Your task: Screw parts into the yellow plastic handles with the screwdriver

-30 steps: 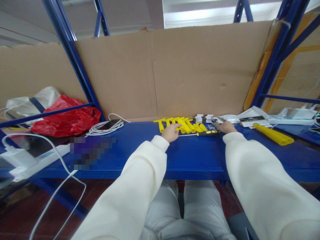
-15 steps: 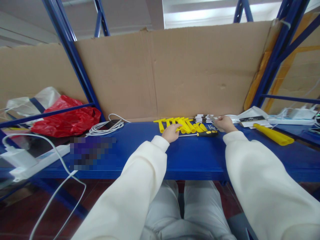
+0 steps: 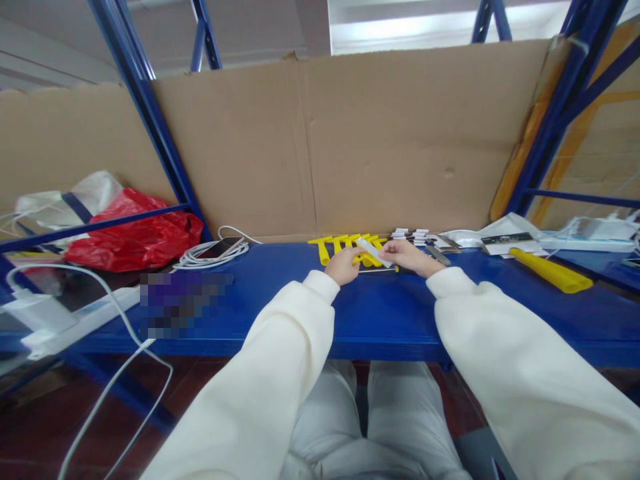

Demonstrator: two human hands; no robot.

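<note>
Cardboard (image 3: 400, 147) backs the blue bench (image 3: 390, 313). The right hand (image 3: 406, 257) pinches a pale strip (image 3: 374, 251) over yellow pieces (image 3: 323, 253); the left hand (image 3: 343, 266) curls beside it, its grip impossible to tell. A screwdriver (image 3: 377, 270) lies just nearer. Positioning the strip seems the present step; the next calls for steady alignment.

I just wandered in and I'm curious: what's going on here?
A person sits at a blue bench. Their right hand holds a pale flat strip over a row of yellow pieces. Their left hand is beside the row; its grip is unclear. A screwdriver lies in front, partly hidden, and a larger yellow piece lies off to the right.
</note>
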